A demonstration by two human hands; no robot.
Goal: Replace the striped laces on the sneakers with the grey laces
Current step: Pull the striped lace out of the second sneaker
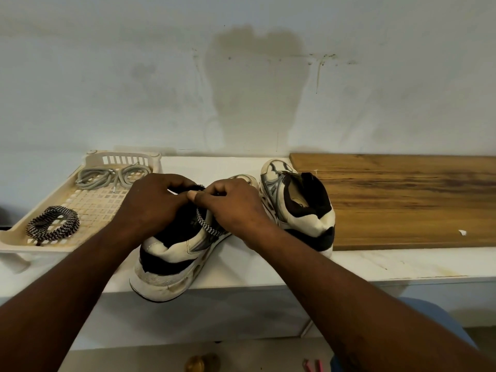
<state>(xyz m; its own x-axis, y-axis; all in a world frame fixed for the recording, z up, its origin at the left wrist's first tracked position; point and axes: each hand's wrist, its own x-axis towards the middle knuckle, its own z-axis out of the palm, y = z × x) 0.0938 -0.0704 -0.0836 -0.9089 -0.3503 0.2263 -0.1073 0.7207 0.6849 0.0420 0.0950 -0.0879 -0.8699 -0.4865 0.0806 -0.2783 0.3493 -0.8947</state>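
Striped lace (208, 224) hangs beneath right grip (230, 208), seemingly pinched, over near sneaker (171, 256) — left grip (154, 205) curled, hold unclear

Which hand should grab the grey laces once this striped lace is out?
Left. The left hand sits right beside the tray holding the grey laces. The right hand, pinching the striped lace on the near sneaker, would have to cross over.
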